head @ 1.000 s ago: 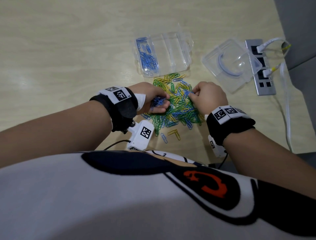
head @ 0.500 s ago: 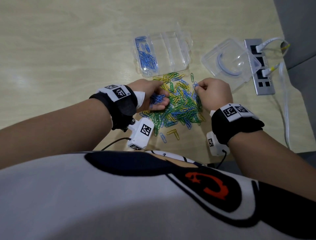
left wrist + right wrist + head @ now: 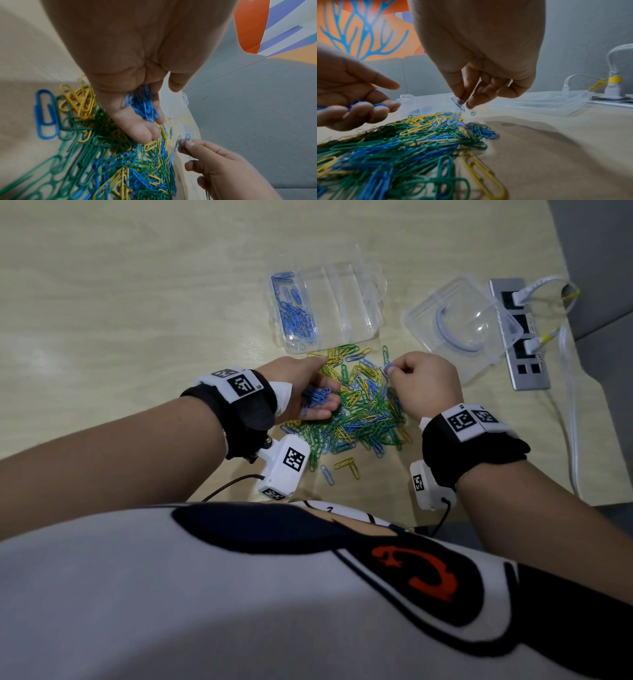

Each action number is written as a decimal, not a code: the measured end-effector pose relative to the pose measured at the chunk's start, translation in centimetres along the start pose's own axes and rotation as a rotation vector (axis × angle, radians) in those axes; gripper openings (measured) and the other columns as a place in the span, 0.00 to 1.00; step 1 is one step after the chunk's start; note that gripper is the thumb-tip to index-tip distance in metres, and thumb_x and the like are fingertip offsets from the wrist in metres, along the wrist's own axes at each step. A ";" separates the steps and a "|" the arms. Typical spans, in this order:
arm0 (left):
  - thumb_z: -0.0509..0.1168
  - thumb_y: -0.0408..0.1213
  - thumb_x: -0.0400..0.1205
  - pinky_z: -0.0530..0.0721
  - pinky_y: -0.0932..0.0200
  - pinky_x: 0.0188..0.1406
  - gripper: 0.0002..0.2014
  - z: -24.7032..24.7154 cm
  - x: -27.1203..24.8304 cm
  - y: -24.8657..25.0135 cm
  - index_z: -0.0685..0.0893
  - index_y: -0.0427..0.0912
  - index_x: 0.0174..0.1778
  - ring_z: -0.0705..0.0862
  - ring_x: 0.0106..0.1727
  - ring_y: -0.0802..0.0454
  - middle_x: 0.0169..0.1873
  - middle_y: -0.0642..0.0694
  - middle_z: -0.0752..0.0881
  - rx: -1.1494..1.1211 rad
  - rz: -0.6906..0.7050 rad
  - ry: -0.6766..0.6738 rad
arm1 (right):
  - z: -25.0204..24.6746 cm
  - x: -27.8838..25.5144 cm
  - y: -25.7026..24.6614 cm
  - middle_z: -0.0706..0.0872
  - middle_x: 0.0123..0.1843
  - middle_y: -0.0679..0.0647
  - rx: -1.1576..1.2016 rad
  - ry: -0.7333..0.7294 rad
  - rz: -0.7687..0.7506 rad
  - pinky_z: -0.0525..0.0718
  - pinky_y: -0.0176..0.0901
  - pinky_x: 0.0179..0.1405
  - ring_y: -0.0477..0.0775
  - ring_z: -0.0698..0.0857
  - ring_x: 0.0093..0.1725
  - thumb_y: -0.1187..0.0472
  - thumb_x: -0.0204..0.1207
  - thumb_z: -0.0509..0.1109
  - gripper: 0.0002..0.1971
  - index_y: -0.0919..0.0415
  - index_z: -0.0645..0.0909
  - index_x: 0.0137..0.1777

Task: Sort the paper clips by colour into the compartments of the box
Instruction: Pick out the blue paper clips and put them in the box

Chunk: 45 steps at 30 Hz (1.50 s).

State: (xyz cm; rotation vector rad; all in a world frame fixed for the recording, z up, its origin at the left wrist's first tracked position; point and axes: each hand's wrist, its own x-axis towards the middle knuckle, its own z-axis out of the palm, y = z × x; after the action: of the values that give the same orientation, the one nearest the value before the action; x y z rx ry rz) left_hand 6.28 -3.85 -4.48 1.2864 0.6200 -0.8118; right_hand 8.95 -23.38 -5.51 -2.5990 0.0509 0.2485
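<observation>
Blue-picking step under way. Right hand (image 3: 424,381) pinches one blue clip (image 3: 187,138) between thumb and forefinger, just above the far edge of the mixed pile (image 3: 356,412). Left hand (image 3: 308,392), at the pile's left edge, cups a bunch of blue clips (image 3: 145,105) on loosely curled fingers. Box (image 3: 356,302) sits just beyond the pile; only its left compartment holds blue clips. Next, likely: pass the single clip to the left palm, or carry it to that compartment.

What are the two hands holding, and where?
Left hand cups a bunch of blue clips in its curled fingers. Right hand pinches one blue clip at its lower end.
</observation>
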 end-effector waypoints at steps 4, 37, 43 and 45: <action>0.48 0.51 0.88 0.86 0.62 0.31 0.24 0.0 0.2 -0.1 0.80 0.37 0.43 0.83 0.27 0.52 0.30 0.40 0.83 -0.002 -0.002 0.012 | -0.1 -0.1 0.0 0.90 0.45 0.54 0.021 0.020 -0.003 0.75 0.39 0.44 0.56 0.85 0.49 0.55 0.79 0.66 0.10 0.55 0.89 0.49; 0.45 0.54 0.88 0.86 0.62 0.29 0.28 -0.3 0.1 -0.1 0.80 0.36 0.41 0.82 0.22 0.53 0.23 0.42 0.84 -0.011 -0.012 0.017 | 1.6 -0.5 -1.0 0.86 0.53 0.55 -0.305 -0.152 -0.020 0.78 0.51 0.55 0.62 0.83 0.54 0.51 0.76 0.68 0.06 0.51 0.84 0.46; 0.44 0.54 0.88 0.85 0.63 0.28 0.28 -0.3 0.1 0.0 0.80 0.36 0.41 0.81 0.21 0.54 0.21 0.43 0.83 -0.009 -0.019 0.018 | 1.3 -0.4 -1.1 0.85 0.53 0.56 -0.282 -0.205 0.005 0.79 0.51 0.53 0.64 0.83 0.54 0.54 0.74 0.68 0.02 0.51 0.80 0.42; 0.44 0.54 0.88 0.85 0.63 0.28 0.28 -0.2 0.0 0.0 0.80 0.36 0.42 0.81 0.22 0.54 0.22 0.43 0.83 -0.008 -0.018 0.017 | 1.2 -0.4 -0.9 0.85 0.52 0.56 -0.241 -0.202 0.001 0.78 0.51 0.52 0.63 0.82 0.52 0.54 0.74 0.69 0.03 0.52 0.79 0.42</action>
State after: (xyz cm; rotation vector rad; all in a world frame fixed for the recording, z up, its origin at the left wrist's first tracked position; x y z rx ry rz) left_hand 6.30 -3.63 -4.56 1.2827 0.6485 -0.8135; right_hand 8.46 -21.99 -5.99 -2.7965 -0.0530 0.5458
